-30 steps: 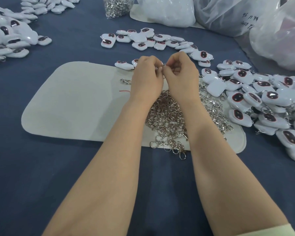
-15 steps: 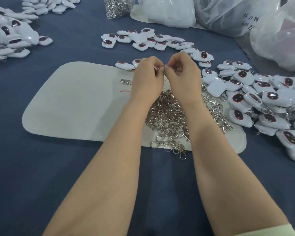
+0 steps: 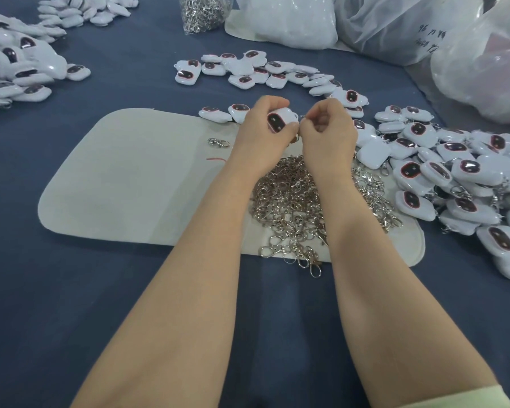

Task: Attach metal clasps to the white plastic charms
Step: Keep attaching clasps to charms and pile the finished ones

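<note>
Charm (image 3: 278,121) above clasp pile (image 3: 292,201): I'm gripping it in my left hand (image 3: 259,134), right hand (image 3: 327,134) pinching clasp (image 3: 302,116); threading next needs loop alignment.

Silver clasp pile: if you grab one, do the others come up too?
Probably a few: hooks and rings in the clasp pile lie tangled, so neighbours likely snag. A lifted clump would likely dangle loosely, not stay stiff. The lone clasp on the mat should lift cleanly.
</note>
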Demonstrator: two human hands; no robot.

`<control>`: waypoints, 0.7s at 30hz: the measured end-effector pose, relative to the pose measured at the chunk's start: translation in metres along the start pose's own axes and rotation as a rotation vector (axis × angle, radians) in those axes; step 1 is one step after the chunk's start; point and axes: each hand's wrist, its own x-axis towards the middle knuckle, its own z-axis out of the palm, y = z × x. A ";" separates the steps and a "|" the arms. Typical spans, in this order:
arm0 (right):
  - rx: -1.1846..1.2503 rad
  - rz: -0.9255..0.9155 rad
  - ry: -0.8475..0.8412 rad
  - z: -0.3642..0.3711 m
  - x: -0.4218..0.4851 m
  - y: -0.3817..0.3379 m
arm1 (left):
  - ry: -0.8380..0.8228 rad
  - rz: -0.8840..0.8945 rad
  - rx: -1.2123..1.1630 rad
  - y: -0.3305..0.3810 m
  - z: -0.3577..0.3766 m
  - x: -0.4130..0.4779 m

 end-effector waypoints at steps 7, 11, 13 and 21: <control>-0.028 -0.008 -0.005 0.001 0.000 0.000 | -0.009 0.018 0.029 -0.001 0.000 0.001; -0.026 -0.013 -0.025 0.000 -0.001 -0.001 | 0.000 0.008 0.046 -0.003 0.002 0.002; -0.020 -0.021 -0.034 0.000 -0.001 -0.002 | 0.007 0.001 0.037 -0.003 0.002 0.003; -0.031 -0.016 -0.026 0.002 -0.001 -0.001 | 0.019 -0.019 0.035 -0.005 0.001 0.005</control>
